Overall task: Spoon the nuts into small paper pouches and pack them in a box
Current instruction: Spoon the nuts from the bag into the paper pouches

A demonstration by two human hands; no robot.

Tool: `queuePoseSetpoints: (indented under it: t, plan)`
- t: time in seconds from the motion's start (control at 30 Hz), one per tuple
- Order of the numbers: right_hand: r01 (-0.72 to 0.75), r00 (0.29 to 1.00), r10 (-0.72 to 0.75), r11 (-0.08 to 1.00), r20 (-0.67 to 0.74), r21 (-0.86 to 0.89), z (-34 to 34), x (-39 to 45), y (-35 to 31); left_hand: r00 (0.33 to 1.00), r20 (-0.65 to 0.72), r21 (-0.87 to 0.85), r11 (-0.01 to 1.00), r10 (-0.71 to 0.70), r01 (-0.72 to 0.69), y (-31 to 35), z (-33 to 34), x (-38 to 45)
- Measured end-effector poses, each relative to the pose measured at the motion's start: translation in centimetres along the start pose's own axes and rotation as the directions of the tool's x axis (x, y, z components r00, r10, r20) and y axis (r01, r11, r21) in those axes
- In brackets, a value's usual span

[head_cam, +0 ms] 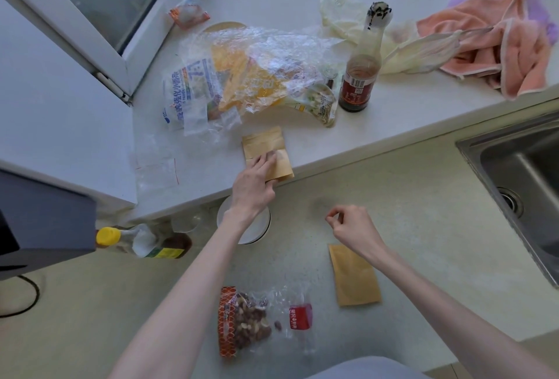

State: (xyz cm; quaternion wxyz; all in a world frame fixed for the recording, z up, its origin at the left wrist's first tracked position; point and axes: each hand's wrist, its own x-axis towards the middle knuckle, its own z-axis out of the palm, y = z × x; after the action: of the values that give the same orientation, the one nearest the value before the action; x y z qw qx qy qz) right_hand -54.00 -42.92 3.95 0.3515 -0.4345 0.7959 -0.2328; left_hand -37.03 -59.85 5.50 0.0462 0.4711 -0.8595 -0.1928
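A stack of brown paper pouches [262, 144] lies on the raised white ledge near its front edge. My left hand [252, 186] reaches up to it, fingers laid on the lower part of the stack. One flat brown pouch [354, 276] lies on the beige counter below my right hand [352, 226], which hovers with its fingers loosely curled and holds nothing I can see. A clear bag of mixed nuts [243, 319] with an orange patterned edge lies open near the front of the counter. No spoon or box is visible.
Crumpled plastic food bags [242, 76] and a dark sauce bottle [360, 76] crowd the ledge, with pink and purple towels [496, 49] at the right. A white bowl [260, 229] sits under my left forearm. A steel sink [520, 173] is at right, an oil bottle [142, 241] at left.
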Motion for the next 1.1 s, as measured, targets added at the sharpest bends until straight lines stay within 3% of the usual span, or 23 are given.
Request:
queuePoseSetpoints:
  t: [0.13, 0.3, 0.5, 0.6, 0.7, 0.83, 0.97, 1.1]
  plan:
    - [0.011, 1.0, -0.011, 1.0, 0.001, 0.013, 0.0, 0.1, -0.4, 0.999, -0.03, 0.062, 0.997, 0.038, -0.036, 0.1, -0.1, -0.2]
    - [0.036, 0.999, -0.035, 0.999, -0.021, 0.037, -0.4, 0.2, -0.9, 0.97, -0.241, 0.0, 1.0, 0.029, -0.03, 0.4, -1.4, -0.2]
    - [0.093, 0.993, -0.089, 0.994, -0.074, 0.056, -1.6, 0.1, -2.6, 0.847, -0.528, -0.192, 0.98, -0.064, -0.046, 1.3, -5.5, -0.4]
    - [0.144, 0.985, -0.132, 0.984, -0.109, 0.104, -2.9, -0.2, -4.5, 0.789, -0.591, -0.325, 0.945, -0.168, -0.042, 2.1, -7.4, -1.8]
    - [0.202, 0.973, -0.171, 0.957, -0.158, 0.206, -4.6, -0.8, -6.8, 0.789, -0.512, -0.552, 0.834, -0.34, 0.001, 2.8, -8.5, -3.8]
    - [0.28, 0.949, -0.213, 0.91, -0.234, 0.306, -6.7, -2.0, -9.9, 0.837, -0.277, -0.851, 0.525, -0.472, 0.014, 4.1, -9.9, -6.8]
    - [0.343, 0.925, -0.258, 0.882, -0.278, 0.324, -8.3, -4.2, -12.4, 0.848, -0.161, -0.951, 0.31, -0.504, 0.004, 4.9, -11.3, -10.2]
    - [0.37, 0.923, -0.28, 0.834, -0.263, 0.41, -9.1, -7.4, -14.6, 0.858, -0.126, -0.969, 0.248, -0.498, 0.002, 5.1, -12.5, -13.6]
